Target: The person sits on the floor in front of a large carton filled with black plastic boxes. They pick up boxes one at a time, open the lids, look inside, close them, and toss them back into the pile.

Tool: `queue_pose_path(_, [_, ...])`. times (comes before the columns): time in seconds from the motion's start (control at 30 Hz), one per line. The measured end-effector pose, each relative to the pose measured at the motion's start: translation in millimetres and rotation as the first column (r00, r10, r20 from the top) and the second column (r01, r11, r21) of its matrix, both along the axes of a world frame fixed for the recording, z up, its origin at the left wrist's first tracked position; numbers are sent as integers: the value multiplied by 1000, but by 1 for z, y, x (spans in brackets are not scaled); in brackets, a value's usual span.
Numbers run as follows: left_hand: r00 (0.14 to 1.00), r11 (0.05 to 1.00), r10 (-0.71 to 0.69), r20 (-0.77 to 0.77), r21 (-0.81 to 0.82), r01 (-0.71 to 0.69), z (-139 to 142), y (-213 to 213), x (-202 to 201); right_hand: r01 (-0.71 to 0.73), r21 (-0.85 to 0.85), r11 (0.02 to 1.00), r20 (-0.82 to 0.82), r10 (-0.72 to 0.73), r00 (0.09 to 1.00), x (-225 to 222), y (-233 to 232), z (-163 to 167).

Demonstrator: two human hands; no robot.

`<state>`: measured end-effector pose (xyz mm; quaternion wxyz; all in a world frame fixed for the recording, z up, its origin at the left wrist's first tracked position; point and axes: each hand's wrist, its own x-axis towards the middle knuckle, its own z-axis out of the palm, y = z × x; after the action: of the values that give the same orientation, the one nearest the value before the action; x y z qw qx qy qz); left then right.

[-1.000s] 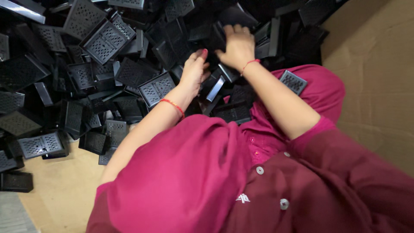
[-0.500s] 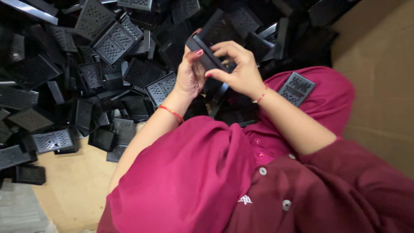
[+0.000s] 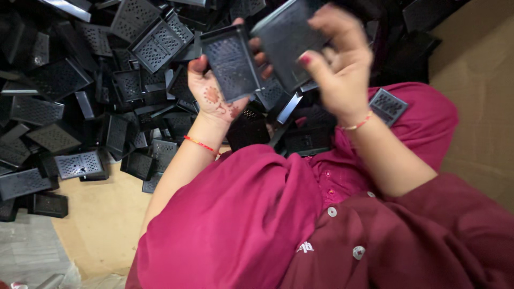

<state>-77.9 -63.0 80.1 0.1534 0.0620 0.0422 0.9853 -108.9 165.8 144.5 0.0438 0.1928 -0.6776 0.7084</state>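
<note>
- I see my left hand (image 3: 214, 91) raised above the pile, palm up, fingers closed round the edges of a black perforated plastic tray (image 3: 231, 63); the tray's open, ribbed side faces the camera.
- My right hand (image 3: 337, 69) grips a second black tray (image 3: 286, 35) just beside the first, thumb across its near face. This hand is blurred, so I cannot tell how far its fingers wrap behind.
- The two trays stand near each other at an angle; whether their edges touch, I cannot tell.
- To do this well, I judge that each tray should be held by its rim, not the perforated panel, with both faces turned to the light and corners aligned before any pressure.
- Below lies the heap of identical trays (image 3: 80, 107) on brown cardboard (image 3: 101, 225).
- One loose grey-faced tray (image 3: 388, 106) rests on the magenta garment (image 3: 241, 225) over my lap.
</note>
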Motion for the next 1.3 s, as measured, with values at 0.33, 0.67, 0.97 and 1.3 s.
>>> queue_pose_path(0.33, [998, 999, 8, 56, -49, -6, 13, 20, 15, -58, 472, 880, -243, 193, 951, 25, -1, -4])
queue_pose_path(0.67, [996, 996, -88, 26, 23, 87, 15, 23, 16, -361, -557, 748, 322, 596, 736, 24, 10, -34])
queue_pose_path(0.97, [999, 954, 45, -29, -297, -52, 18, 26, 17, -382, -45, 923, 64, 384, 921, 29, 25, -22])
queue_pose_path(1.3, [990, 846, 5, -143, -526, -81, 21, 33, 23, -118, 466, 877, -264, 265, 927, 47, 9, -1])
